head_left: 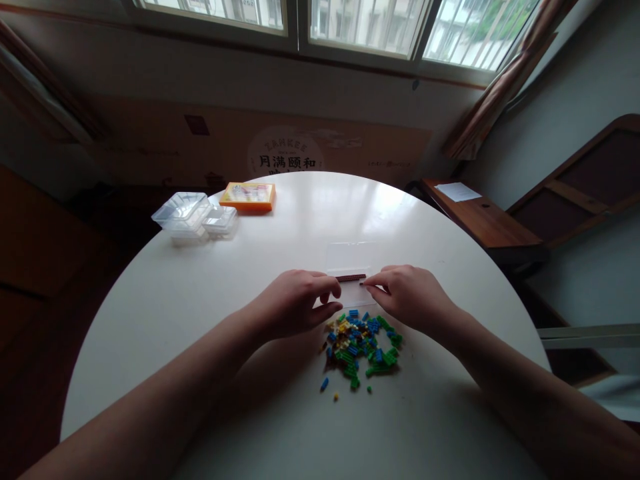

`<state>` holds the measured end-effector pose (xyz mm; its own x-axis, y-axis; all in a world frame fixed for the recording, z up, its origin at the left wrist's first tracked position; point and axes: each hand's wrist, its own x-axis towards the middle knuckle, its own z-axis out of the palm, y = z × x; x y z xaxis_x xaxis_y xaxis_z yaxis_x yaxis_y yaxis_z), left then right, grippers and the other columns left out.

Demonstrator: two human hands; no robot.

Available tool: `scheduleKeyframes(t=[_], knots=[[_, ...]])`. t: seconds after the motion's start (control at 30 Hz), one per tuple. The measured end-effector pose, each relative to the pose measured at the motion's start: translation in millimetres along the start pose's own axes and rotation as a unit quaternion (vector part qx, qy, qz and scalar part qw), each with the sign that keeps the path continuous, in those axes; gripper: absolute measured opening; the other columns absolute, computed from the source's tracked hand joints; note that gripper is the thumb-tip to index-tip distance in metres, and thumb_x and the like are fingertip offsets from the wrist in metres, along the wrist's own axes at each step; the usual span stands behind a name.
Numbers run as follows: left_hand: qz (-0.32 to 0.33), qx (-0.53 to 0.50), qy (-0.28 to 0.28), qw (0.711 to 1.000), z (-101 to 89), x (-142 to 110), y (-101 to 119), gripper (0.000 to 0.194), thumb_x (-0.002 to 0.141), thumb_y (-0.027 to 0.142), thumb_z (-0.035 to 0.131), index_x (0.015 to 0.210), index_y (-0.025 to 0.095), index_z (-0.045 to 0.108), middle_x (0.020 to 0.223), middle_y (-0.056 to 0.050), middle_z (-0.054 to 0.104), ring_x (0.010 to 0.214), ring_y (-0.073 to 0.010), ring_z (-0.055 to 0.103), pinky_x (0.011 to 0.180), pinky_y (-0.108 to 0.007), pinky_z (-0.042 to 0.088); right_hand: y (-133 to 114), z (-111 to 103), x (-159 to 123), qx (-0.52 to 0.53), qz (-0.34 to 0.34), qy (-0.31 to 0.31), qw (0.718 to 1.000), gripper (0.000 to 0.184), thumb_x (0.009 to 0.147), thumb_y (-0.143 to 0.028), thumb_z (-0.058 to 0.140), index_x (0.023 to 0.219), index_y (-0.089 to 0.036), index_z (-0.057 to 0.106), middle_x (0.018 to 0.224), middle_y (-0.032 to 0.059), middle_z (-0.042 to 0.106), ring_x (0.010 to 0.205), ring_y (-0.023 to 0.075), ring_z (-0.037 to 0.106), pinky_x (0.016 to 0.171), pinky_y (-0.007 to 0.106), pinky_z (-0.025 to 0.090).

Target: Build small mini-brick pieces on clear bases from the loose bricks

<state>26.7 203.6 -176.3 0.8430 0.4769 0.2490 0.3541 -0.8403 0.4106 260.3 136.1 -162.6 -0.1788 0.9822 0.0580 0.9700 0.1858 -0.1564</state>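
Counting from the left, I have clear containers (181, 212) on the counter (135, 320), then one orange box (249, 206), its contents unclear. My left hand (299, 300) reaches inward half open, thumb parted from curled fingers, gripping nothing visible. One reddish-brown bar (351, 277) lies on the opened clear case (351, 255) between my hands. Nearer me, a brick pile (361, 343) has three strays: a blue brick (325, 384), a yellow piece (336, 397), a green piece (369, 389). My right hand (409, 291) angles inward, fingertips pinching one small dark piece (361, 284).
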Motion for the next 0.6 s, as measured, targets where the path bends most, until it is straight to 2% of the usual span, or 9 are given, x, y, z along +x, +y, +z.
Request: scheduleKeyframes(t=[0.27, 0.6], knots=[[0.013, 0.004, -0.016, 1.000, 0.5, 0.9, -0.3, 0.010, 0.087, 0.030, 0.063, 0.085, 0.021, 0.064, 0.073, 0.002, 0.064, 0.057, -0.0095, 0.053, 0.055, -0.021, 0.036, 0.3, 1.5, 3.0, -0.016, 0.016, 0.013, 1.000, 0.028, 0.093, -0.033, 0.051, 0.100, -0.029, 0.077, 0.091, 0.0022, 0.073, 0.070, 0.0141, 0.062, 0.056, 0.025, 0.035], [0.010, -0.014, -0.023, 1.000, -1.3, 1.8, 1.0, 0.007, 0.084, 0.025, 0.064, 0.080, 0.019, 0.065, 0.074, 0.001, 0.064, 0.059, -0.0092, 0.054, 0.056, -0.020, 0.038, 1.3, 5.8, 6.0, -0.022, 0.018, 0.021, 0.999, 0.028, 0.094, -0.035, 0.050, 0.101, -0.030, 0.077, 0.089, 0.0022, 0.072, 0.068, 0.0139, 0.059, 0.056, 0.026, 0.032]])
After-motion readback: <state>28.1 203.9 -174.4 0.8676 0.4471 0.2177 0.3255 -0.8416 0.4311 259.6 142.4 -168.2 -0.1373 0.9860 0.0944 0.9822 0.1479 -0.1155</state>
